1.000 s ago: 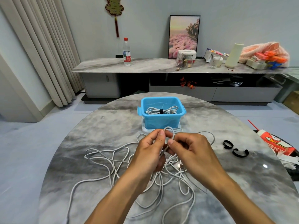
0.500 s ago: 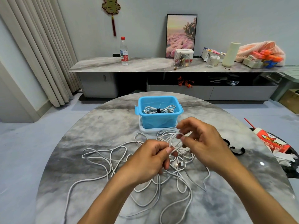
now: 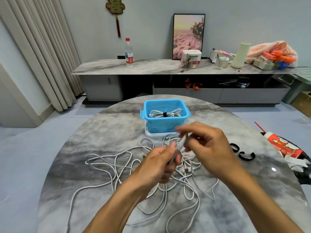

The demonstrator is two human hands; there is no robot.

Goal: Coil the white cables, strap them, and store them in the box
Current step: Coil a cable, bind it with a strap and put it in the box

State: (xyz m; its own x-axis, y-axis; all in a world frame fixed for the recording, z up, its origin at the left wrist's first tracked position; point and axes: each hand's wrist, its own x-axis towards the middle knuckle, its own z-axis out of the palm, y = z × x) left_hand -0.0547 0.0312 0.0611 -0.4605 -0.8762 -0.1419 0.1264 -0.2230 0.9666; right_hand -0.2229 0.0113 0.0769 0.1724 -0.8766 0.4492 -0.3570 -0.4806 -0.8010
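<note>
Loose white cables (image 3: 117, 167) lie tangled across the round marble table (image 3: 94, 135). My left hand (image 3: 158, 163) pinches a folded length of one white cable above the tangle. My right hand (image 3: 207, 145) is blurred just right of it and pinches the same cable higher up. A blue box (image 3: 166, 125) stands on a white lid at the table's far side. Inside it lies a coiled white cable (image 3: 165, 113) bound with a black strap. Two black straps (image 3: 247, 156) lie on the table to the right of my right hand.
A red and white carton (image 3: 284, 145) lies at the table's right edge. Behind the table stands a long marble sideboard (image 3: 151, 66) with a water bottle (image 3: 129, 53), a framed picture, boxes and bags. Curtains hang on the left.
My right hand has moved slightly up and right along the cable and is now blurred. My left hand keeps its pinch on the folded cable at about the same spot.
</note>
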